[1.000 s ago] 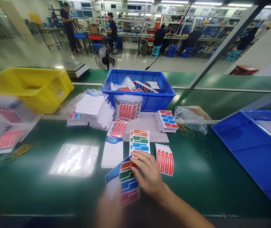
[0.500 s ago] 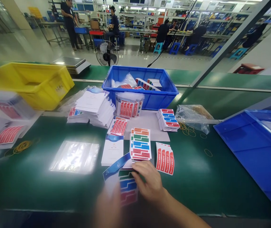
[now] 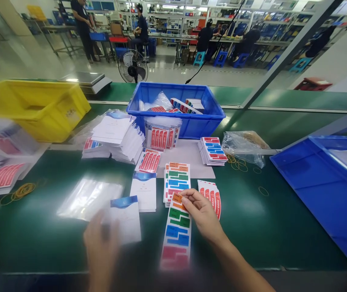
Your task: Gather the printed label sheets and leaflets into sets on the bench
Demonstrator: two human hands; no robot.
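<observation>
My right hand [image 3: 202, 213] pinches the top corner of a sticker sheet [image 3: 176, 235] with orange, green, blue and red bars, held just below the stack of the same sheets [image 3: 176, 180]. My left hand [image 3: 100, 247], blurred, holds a white card with a blue top edge [image 3: 125, 219] to the left. A pile of such white cards [image 3: 144, 190] lies beside it. A stack of red label sheets [image 3: 211, 194] sits right of my right hand. A pile of clear plastic bags [image 3: 90, 196] lies at the left.
A blue bin [image 3: 173, 121] with packets stands behind, a yellow bin [image 3: 36, 109] at the left, a blue tray [image 3: 328, 190] at the right. More label stacks [image 3: 213, 151], white card heaps [image 3: 118, 136], a bag [image 3: 245, 146] and loose rubber bands [image 3: 20, 190] lie on the green belt. People work far behind.
My hands have separated the held items: the left carried the white card leftward, and the right pulled the coloured sticker sheet out and up toward its stack.
</observation>
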